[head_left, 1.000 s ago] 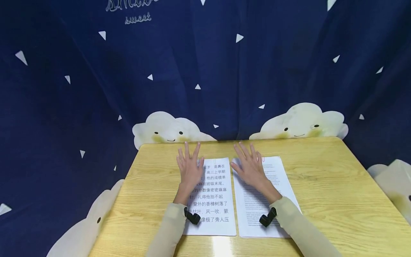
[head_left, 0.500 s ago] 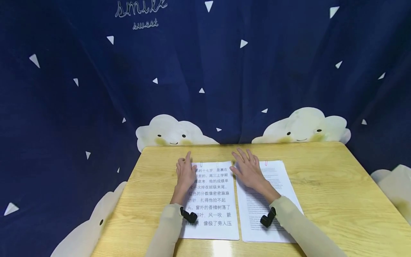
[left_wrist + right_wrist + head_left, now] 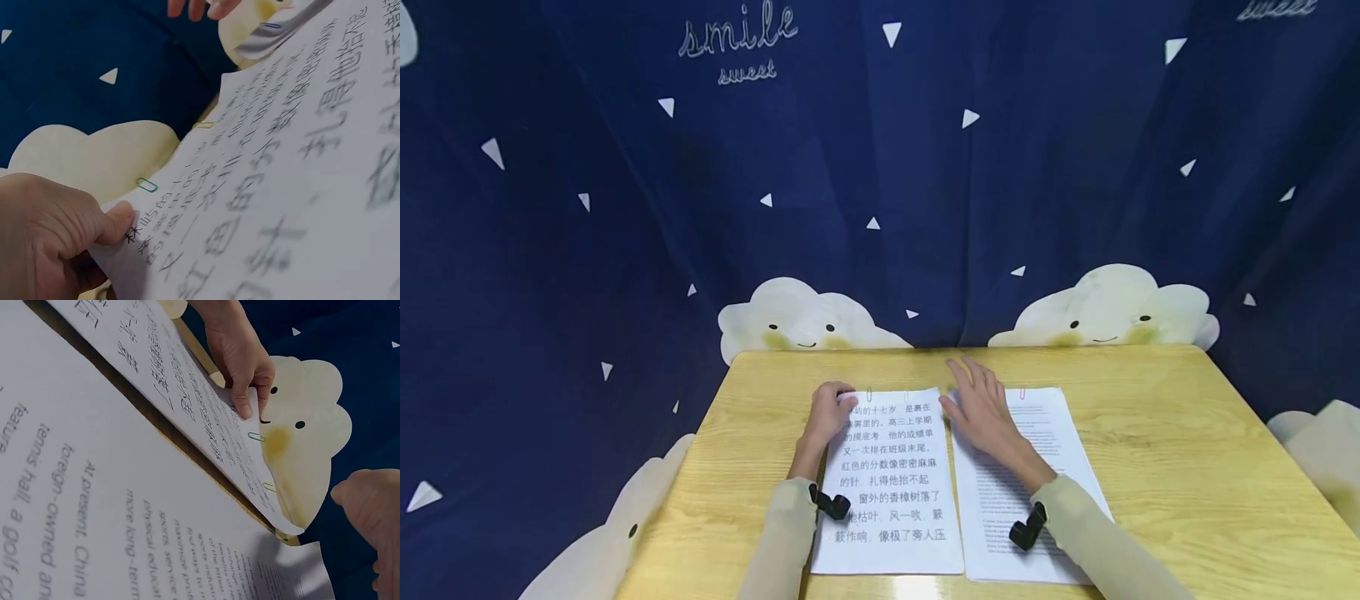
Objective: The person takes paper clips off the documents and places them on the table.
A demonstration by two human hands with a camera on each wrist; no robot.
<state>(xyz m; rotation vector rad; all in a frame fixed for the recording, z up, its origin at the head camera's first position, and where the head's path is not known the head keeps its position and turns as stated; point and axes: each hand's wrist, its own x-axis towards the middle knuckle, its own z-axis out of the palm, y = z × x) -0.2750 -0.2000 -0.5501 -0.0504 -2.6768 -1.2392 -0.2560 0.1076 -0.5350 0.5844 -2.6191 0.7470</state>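
Two stapleless stacks of white sheets lie side by side on a wooden table [image 3: 1150,450]. The left sheet [image 3: 891,483] carries large Chinese print, with a green paper clip [image 3: 869,392] and a second clip [image 3: 907,392] on its top edge. My left hand [image 3: 841,400] pinches its top left corner, thumb on top [image 3: 119,220], and the corner is slightly raised [image 3: 247,409]. The right sheet [image 3: 1037,475] has small English print and a pink clip [image 3: 1022,392]. With straight fingers, my right hand [image 3: 976,398] lies over that sheet's top left corner; whether it touches is unclear.
A dark blue curtain [image 3: 880,208] with white triangles and cream cloud faces [image 3: 1105,312] hangs close behind and around the table. Bare tabletop lies to the right of the sheets and to the left of my left arm. Black camera mounts sit on both wrists.
My left hand went from flat with spread fingers to curled, pinching the left sheet's top left corner. The right hand stayed flat. The head view tilted, so everything sits lower.
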